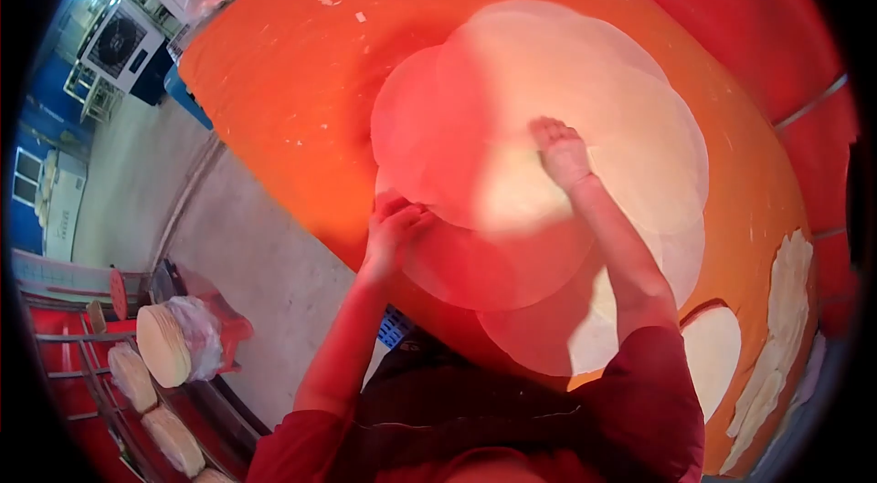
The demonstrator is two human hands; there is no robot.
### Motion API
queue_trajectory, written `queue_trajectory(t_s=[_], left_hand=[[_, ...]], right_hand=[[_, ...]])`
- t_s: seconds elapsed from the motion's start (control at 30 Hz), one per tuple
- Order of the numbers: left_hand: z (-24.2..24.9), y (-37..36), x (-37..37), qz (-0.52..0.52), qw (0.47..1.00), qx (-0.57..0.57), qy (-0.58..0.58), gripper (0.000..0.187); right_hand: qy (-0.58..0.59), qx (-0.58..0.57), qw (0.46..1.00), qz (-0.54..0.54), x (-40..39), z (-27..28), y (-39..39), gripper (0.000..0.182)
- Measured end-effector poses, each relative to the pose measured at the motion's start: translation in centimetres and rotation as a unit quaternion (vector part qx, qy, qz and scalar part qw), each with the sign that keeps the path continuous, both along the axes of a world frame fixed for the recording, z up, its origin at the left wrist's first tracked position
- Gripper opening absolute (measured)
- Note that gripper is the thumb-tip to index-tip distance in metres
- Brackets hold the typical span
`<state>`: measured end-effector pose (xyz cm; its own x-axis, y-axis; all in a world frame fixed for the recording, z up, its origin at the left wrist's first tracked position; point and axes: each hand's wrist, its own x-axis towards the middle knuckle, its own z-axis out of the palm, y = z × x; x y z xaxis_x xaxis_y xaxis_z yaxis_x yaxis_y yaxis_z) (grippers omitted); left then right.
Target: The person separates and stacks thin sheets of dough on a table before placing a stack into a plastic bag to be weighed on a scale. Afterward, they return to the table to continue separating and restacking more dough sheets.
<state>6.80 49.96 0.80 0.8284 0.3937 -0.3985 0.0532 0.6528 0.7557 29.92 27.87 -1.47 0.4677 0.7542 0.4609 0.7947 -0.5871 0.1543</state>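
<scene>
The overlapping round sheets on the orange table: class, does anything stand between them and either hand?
Nothing visible does. The right hand is over the round sheets and the left hand is at their edge, with no object between; actual contact is hard to tell.

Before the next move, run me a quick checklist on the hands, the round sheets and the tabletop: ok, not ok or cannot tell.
1. Left hand at the left edge of the overlapping round sheets: ok.
2. Left hand gripping that edge: cannot tell, the fingers are curled and hide it.
3. Right hand over the sheets: ok; whether it presses on them, cannot tell.
4. Orange tabletop free of bits: not ok, pale flecks lie on it.
5. Irregular pale strips apart from the sheets: ok.
6. Even light: not ok, shadow covers the sheets' left part.
</scene>
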Motion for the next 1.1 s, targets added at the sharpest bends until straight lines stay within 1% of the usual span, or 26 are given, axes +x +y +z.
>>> queue_trajectory(t_s=[0.03, 0.07, 0.13, 0.17, 0.23, 0.27, 0.33, 0.4, 0.43, 0.47, 0.5, 0.57, 0.6, 0.63, 0.7, 0.73, 0.77, 0.8, 0.83, 0.9, 0.93, 0.97, 1.03, 1.07, 1.1], left_hand=[[0.2, 0.7, 0.4, -0.029, 1.000, -0.002, 0.004, 0.016], [0.2, 1.3, 0.8, -0.067, 0.996, 0.038, 0.043, 0.016], [0.0, 2.3, 1.7, -0.143, 0.976, 0.114, 0.120, 0.017], [-0.6, 2.6, 2.1, -0.154, 0.966, 0.165, 0.127, 0.019], [-1.9, 3.2, 2.9, -0.173, 0.937, 0.271, 0.134, 0.024], [-2.1, 3.2, 3.1, -0.132, 0.955, 0.253, 0.083, 0.026], [-2.3, 2.6, 3.4, -0.046, 0.976, 0.211, -0.020, 0.030], [-1.7, 2.8, 3.2, -0.087, 0.991, 0.102, 0.020, 0.035], [-1.5, 2.9, 3.1, -0.108, 0.992, 0.048, 0.040, 0.037], [-1.9, 2.9, 3.1, -0.105, 0.994, 0.030, 0.020, 0.038], [-2.2, 3.0, 3.2, -0.104, 0.995, 0.013, -0.001, 0.038], [-2.4, 2.9, 3.3, -0.098, 0.994, -0.027, -0.046, 0.039], [-1.8, 2.9, 3.3, -0.097, 0.992, -0.051, -0.070, 0.039], [-1.4, 3.0, 3.5, -0.097, 0.988, -0.074, -0.095, 0.039], [-1.4, 3.1, 3.6, -0.114, 0.986, -0.080, -0.089, 0.041], [-1.4, 3.3, 3.5, -0.122, 0.985, -0.082, -0.085, 0.042], [-1.7, 3.5, 3.4, -0.114, 0.988, 0.054, -0.089, 0.043], [-2.5, 3.9, 3.4, -0.104, 0.972, 0.189, -0.091, 0.043], [-2.9, 4.4, 3.0, -0.091, 0.938, 0.322, -0.092, 0.044], [-2.8, 6.3, 1.5, -0.074, 0.941, 0.330, 0.014, 0.043], [-2.6, 6.9, 1.1, -0.065, 0.938, 0.333, 0.066, 0.043], [-1.3, 6.9, 0.6, -0.022, 0.974, 0.223, 0.040, 0.033], [0.6, 7.5, 0.6, -0.024, 0.992, 0.100, 0.075, 0.029], [1.3, 8.0, 0.6, -0.023, 0.995, 0.037, 0.093, 0.028], [1.9, 8.4, 0.4, -0.075, 0.994, 0.002, 0.077, 0.025]], right_hand=[[0.037, 0.003, 0.999, 0.018, 0.9, 0.9, -0.4, 0.024], [0.073, 0.005, 0.997, 0.034, 1.7, 1.7, -0.5, 0.022], [0.082, -0.063, 0.994, -0.029, 1.5, 7.7, 1.3, 0.019], [0.086, -0.098, 0.990, -0.061, 1.2, 9.8, 2.5, 0.018], [0.069, -0.093, 0.992, -0.039, -0.7, 10.3, 4.1, 0.014], [0.061, -0.090, 0.994, -0.028, -2.3, 10.2, 4.9, 0.013], [0.039, -0.095, 0.994, -0.028, -6.2, 6.3, 6.2, 0.015], [0.145, -0.091, 0.983, -0.059, -10.9, 4.0, 7.4, 0.024], [0.107, -0.073, 0.991, -0.040, -12.1, 2.5, 7.6, 0.027], [0.069, -0.054, 0.996, -0.022, -13.0, 0.9, 7.7, 0.031], [0.030, -0.035, 0.999, -0.005, -13.8, 0.5, 8.1, 0.034], [0.091, -0.011, 0.995, -0.031, -14.9, 0.6, 8.4, 0.039], [0.122, 0.000, 0.992, -0.046, -15.5, 1.1, 8.7, 0.041], [0.120, 0.012, 0.992, -0.043, -15.9, 1.6, 9.1, 0.040], [0.117, 0.032, 0.992, -0.037, -16.4, 2.5, 9.6, 0.040], [0.148, 0.063, 0.987, -0.007, -15.7, 2.1, 9.4, 0.037], [0.178, 0.096, 0.979, 0.023, -13.8, 1.4, 9.2, 0.034], [0.207, 0.129, 0.968, 0.054, -11.9, 1.1, 9.0, 0.030], [0.356, 0.086, 0.930, -0.024, -9.6, 1.5, 8.0, 0.027], [0.436, 0.020, 0.893, -0.106, -8.6, 7.2, 7.5, 0.027], [0.365, 0.011, 0.927, -0.089, -9.6, 10.8, 7.6, 0.029], [0.288, 0.003, 0.955, -0.078, -10.5, 14.4, 7.7, 0.031], [0.106, 0.006, 0.994, -0.009, -12.8, 15.4, 7.1, 0.035], [0.105, -0.004, 0.994, -0.019, -14.0, 14.5, 6.9, 0.036], [0.102, -0.015, 0.994, -0.029, -15.6, 12.6, 6.8, 0.037]])
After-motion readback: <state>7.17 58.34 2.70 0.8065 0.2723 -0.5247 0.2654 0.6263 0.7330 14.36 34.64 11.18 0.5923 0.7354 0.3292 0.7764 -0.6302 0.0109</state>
